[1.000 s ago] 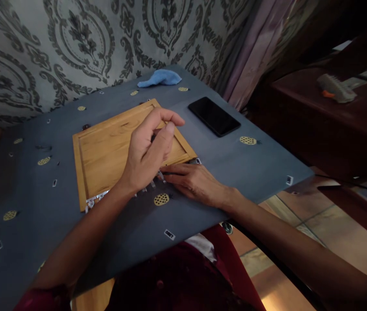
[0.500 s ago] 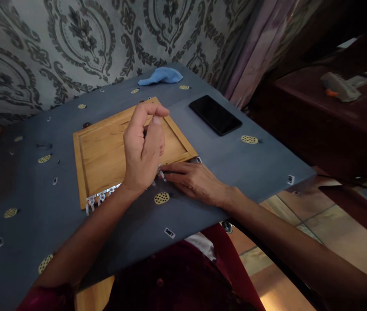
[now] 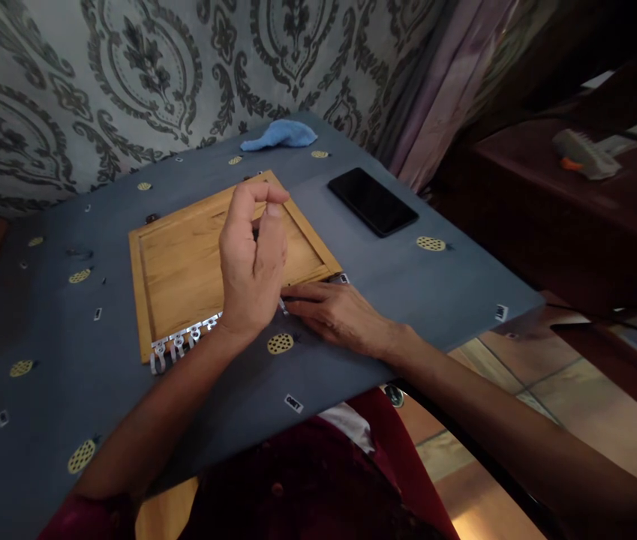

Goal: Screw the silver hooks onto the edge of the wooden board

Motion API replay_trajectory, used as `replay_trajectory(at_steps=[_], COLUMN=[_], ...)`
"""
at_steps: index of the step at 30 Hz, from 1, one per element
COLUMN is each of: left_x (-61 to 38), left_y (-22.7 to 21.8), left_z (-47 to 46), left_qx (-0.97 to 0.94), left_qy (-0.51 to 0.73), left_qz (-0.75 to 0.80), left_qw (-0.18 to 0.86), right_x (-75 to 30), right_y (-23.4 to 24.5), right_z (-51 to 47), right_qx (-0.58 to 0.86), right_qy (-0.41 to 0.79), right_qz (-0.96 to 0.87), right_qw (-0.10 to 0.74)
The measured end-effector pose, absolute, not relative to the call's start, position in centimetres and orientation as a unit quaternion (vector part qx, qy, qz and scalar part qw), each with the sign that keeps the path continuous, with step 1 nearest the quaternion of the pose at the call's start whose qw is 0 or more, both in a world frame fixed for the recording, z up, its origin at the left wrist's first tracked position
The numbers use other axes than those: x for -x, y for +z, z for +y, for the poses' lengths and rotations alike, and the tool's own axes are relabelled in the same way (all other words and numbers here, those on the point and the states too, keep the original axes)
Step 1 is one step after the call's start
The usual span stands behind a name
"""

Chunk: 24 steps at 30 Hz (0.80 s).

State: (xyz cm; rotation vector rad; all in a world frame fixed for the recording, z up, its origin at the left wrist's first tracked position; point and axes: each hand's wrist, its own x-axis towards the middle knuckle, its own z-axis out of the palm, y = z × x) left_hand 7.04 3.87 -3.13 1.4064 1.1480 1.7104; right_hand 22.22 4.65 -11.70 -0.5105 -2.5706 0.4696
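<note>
A framed wooden panel (image 3: 183,270) lies flat on the table. A metal hook rail (image 3: 186,335) with several hooks runs along its near edge; my left wrist and hand cover the middle of it. Raised over the panel, my left hand (image 3: 253,262) has its fingers curled in and its thumb up. A small dark spot shows between thumb and index finger, but I cannot make out what it is. My right hand (image 3: 344,311) rests low at the panel's near right, its fingers together and their tips at the right end of the hook rail.
A black phone (image 3: 373,201) lies right of the panel, and a blue cloth (image 3: 281,135) is at the back. Dark fittings (image 3: 151,218) stick out at the panel's far edge. The grey tablecloth (image 3: 442,292) has printed pineapples. Behind stands a patterned curtain (image 3: 228,67).
My left hand has shifted slightly right and down, keeping its curled shape. More of the hook rail shows at its left. My right hand stays in place; the view has moved a little.
</note>
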Motion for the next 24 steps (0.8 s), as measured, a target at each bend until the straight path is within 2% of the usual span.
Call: replay_trajectory(at_steps=[8, 17, 24], left_x=[-4.4, -2.6, -4.0], left_y=[-0.1, -3.2, -3.6], left_z=[3.7, 3.7, 3.2], left_qx=[-0.508, -0.497, -0.524], left_qy=[0.703, 0.673, 0.664], left_qz=[0.369, 0.412, 0.383], left_qw=[0.336, 0.361, 0.371], right_x=[-22.2, -22.3, -22.2], right_y=[-11.9, -11.6, -11.9], right_z=[4.7, 4.7, 4.7], right_qx=[0.189, 0.196, 0.196], right_qy=[0.165, 0.179, 0.175], right_qz=[-0.938, -0.936, -0.937], right_qw=[0.237, 0.23, 0.231])
